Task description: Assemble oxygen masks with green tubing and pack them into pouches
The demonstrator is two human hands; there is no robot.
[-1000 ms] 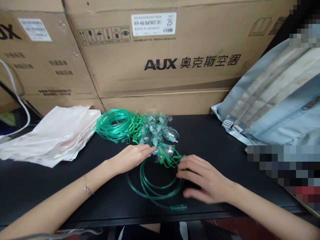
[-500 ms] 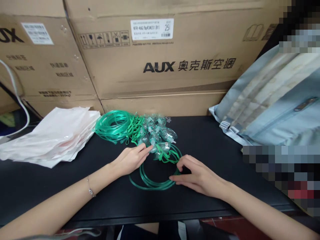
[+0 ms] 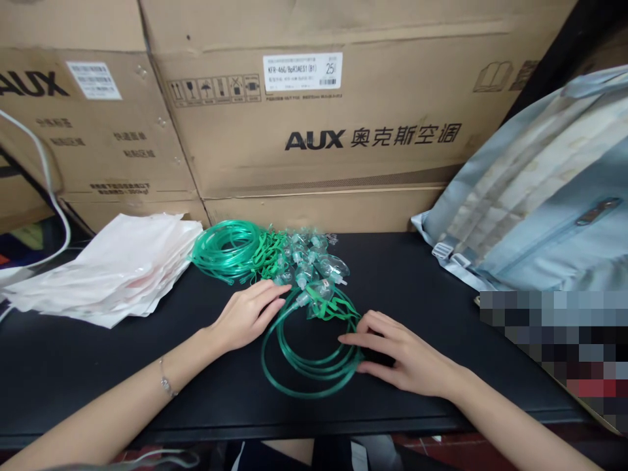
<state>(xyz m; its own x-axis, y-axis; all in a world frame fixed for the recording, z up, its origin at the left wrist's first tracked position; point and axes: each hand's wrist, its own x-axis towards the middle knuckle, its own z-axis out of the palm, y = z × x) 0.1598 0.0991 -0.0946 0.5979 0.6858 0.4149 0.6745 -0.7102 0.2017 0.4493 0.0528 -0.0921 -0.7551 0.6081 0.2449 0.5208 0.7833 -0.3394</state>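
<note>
On the black table lies a loose coil of green tubing (image 3: 314, 394). It is joined to a clear oxygen mask (image 3: 321, 288) with a bright green strap (image 3: 333, 307) at the coil's far side. My left hand (image 3: 245, 313) lies left of the mask, fingers stretched out and thumb apart, fingertips close to the tube's connector. Nothing shows in it. My right hand (image 3: 392, 347) is curled over the coil's right side, index finger inside the loop and thumb at its outer edge. Beyond are several more clear masks (image 3: 301, 248) and a bigger bundle of green tubing (image 3: 226, 245).
White flat packets (image 3: 112, 261) are stacked at the left, near a white cable (image 3: 49, 176). Large cardboard boxes (image 3: 314, 176) stand along the back. A light blue backpack (image 3: 540, 216) occupies the right side. The table's front edge (image 3: 294, 432) runs close to me.
My left fingers have come away from the mask's connector, and the thumb has parted from them. The coil has spread wider, its near loop lower. My right fingers have shifted along its right side.
</note>
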